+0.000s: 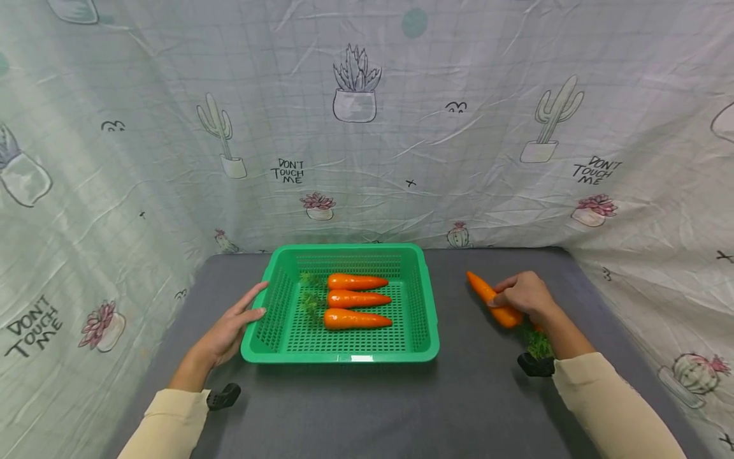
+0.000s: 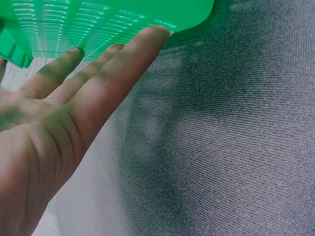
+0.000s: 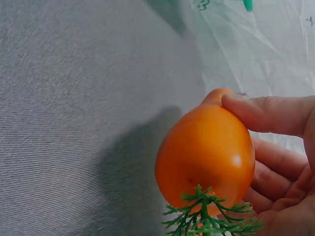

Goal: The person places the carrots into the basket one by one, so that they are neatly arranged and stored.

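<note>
A printed curtain (image 1: 367,127) with cactus drawings and the words "DON'T TOUCH ME" hangs behind and to both sides of the basket. A grey cloth-covered table (image 1: 459,395) lies under the basket.

The green basket (image 1: 344,350), a shallow perforated plastic tray, stands on the table near its middle. Three carrots (image 1: 355,299) lie inside the basket, side by side and parallel, pointed ends toward the basket's right wall and green tops toward its left wall.

The left hand (image 1: 232,328) rests against the basket's left outer wall. Its fingers (image 2: 123,64) are straight and close together, with the fingertips touching the green rim; the thumb stands apart, higher along the same wall. The palm lies on the table just beside the basket.

The right hand (image 1: 524,296) is well to the right of the basket, over the table. Its fingers (image 3: 266,115) and thumb are curled and clamped round the thick end of a fourth carrot (image 1: 493,299). This carrot is outside the basket, tilted, with its pointed end toward the basket and the curtain and its leafy top (image 3: 206,219) toward the person. From the pictures it cannot be told whether it touches the table.

Cream sleeves (image 1: 608,401) cover both forearms, on the near side of the basket.
</note>
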The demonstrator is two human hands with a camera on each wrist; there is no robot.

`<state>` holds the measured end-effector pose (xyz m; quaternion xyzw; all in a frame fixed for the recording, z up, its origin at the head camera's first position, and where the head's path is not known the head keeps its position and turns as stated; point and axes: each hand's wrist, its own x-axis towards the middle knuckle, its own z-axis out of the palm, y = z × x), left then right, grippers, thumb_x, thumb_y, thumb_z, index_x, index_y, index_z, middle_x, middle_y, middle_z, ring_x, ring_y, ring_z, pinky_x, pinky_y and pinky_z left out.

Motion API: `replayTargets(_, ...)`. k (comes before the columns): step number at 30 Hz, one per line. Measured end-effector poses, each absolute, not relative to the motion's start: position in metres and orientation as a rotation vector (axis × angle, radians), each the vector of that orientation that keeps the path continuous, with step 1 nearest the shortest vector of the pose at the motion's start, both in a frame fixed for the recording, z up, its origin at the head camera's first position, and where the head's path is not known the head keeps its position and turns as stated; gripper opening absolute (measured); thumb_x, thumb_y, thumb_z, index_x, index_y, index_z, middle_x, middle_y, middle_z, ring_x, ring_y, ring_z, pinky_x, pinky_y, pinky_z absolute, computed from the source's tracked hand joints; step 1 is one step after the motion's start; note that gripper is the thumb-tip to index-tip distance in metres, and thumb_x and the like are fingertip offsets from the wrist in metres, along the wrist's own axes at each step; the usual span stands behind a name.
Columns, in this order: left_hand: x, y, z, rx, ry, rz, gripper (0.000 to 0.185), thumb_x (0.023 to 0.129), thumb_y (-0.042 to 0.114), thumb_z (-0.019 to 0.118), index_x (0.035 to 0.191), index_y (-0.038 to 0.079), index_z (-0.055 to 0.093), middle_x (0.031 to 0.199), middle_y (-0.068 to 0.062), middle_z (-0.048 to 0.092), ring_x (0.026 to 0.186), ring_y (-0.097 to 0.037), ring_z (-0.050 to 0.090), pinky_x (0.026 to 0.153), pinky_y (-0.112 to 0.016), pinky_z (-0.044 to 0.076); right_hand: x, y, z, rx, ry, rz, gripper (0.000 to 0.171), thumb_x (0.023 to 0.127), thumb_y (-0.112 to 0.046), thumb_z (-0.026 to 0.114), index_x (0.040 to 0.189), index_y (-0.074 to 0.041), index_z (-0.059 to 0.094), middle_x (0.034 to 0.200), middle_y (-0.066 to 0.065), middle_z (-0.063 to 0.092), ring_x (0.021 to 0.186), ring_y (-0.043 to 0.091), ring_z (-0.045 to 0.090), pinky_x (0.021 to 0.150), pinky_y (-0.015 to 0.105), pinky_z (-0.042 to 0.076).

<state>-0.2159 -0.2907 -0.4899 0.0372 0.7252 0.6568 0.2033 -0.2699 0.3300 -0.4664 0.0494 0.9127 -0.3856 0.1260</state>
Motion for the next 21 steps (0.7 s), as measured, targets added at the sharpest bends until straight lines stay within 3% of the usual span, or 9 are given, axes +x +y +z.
replayTargets(3, -0.215, -0.291, -0.49, 0.098, 1.989, 1.861, 0.072, 0.112, 0.029, 0.048, 0.169, 0.038, 0.005, 0.174, -0.02, 0.002, 0.115, -0.011, 0.068, 0.091, -0.036, 0.06, -0.269, 0.326, -0.462, 0.127, 2.641, -1.144, 0.045, 0.083, -0.019, 0.087, 0.121, 0.002, 0.076, 0.138, 0.033, 0.061, 0.102, 0.032, 0.068, 0.079, 0.037, 0.06)
replayTargets(10, -0.215, -0.292, -0.491, 0.128, 2.027, 1.841, 0.073, 0.112, 0.031, 0.048, 0.169, 0.036, 0.004, 0.175, -0.016, -0.011, 0.118, -0.01, 0.065, 0.092, -0.037, 0.059, -0.266, 0.316, -0.448, 0.056, 2.608, -1.197, 0.046, 0.083, -0.016, 0.087, 0.123, 0.004, 0.075, 0.131, 0.032, 0.065, 0.09, 0.024, 0.07, 0.076, 0.037, 0.062)
replayTargets(16, -0.215, -0.292, -0.493, 0.134, 1.993, 1.86, 0.072, 0.112, 0.03, 0.048, 0.169, 0.037, 0.004, 0.172, -0.024, 0.005, 0.116, -0.014, 0.069, 0.091, -0.037, 0.06, -0.265, 0.311, -0.44, 0.02, 2.625, -1.182, 0.046, 0.081, -0.017, 0.088, 0.121, 0.003, 0.076, 0.129, 0.031, 0.067, 0.091, 0.024, 0.07, 0.076, 0.037, 0.061)
replayTargets(19, -0.215, -0.292, -0.491, 0.146, 2.014, 1.847, 0.072, 0.112, 0.03, 0.048, 0.169, 0.036, 0.004, 0.173, -0.024, 0.002, 0.124, -0.026, 0.066, 0.09, -0.036, 0.06, -0.265, 0.307, -0.435, 0.008, 2.64, -1.174, 0.046, 0.08, -0.017, 0.089, 0.119, 0.002, 0.077, 0.128, 0.03, 0.069, 0.091, 0.024, 0.07, 0.075, 0.036, 0.061)
replayTargets(21, -0.215, -0.291, -0.49, 0.144, 2.043, 1.83, 0.072, 0.112, 0.031, 0.048, 0.169, 0.036, 0.004, 0.175, -0.019, -0.005, 0.143, -0.037, 0.05, 0.092, -0.031, 0.058, -0.264, 0.304, -0.432, -0.004, 2.641, -1.183, 0.046, 0.079, -0.017, 0.09, 0.119, 0.003, 0.077, 0.126, 0.03, 0.07, 0.09, 0.024, 0.07, 0.075, 0.036, 0.061)
